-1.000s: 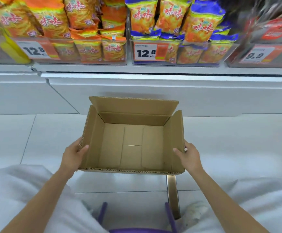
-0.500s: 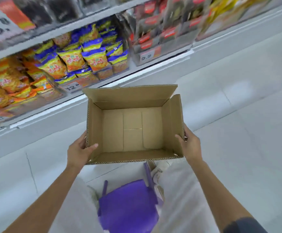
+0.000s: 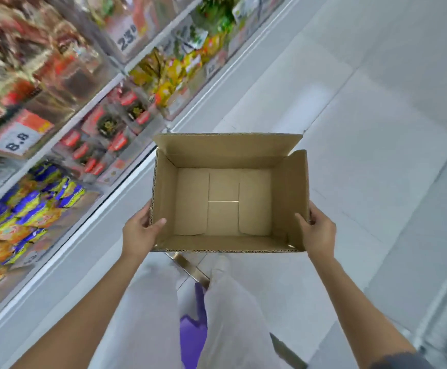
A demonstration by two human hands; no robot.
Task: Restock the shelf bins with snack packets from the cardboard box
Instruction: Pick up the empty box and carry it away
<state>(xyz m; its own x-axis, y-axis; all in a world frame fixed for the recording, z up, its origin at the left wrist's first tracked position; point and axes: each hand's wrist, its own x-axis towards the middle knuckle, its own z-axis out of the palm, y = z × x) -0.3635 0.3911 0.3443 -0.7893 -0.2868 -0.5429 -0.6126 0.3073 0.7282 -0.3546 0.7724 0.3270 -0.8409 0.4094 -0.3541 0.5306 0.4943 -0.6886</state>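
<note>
An open cardboard box (image 3: 225,161) is held up in front of me, with nothing inside it. My left hand (image 3: 141,233) grips its left wall, thumb over the rim. My right hand (image 3: 317,231) grips the right wall the same way. Shelf bins run along the left: blue and yellow snack packets (image 3: 38,206) low down, red and black packets (image 3: 105,134) beside them, yellow packets (image 3: 169,75) farther along. All the shelf goods are blurred.
The white shelf base (image 3: 89,251) runs diagonally on the left. Pale floor tiles (image 3: 376,129) stretch ahead and to the right. A purple stool (image 3: 193,334) stands behind my legs. Price tags (image 3: 17,141) hang on the bin fronts.
I have stood up and turned right with the box in both hands. The shelf has swung from straight ahead to my left side. The stool is now below and behind me.
</note>
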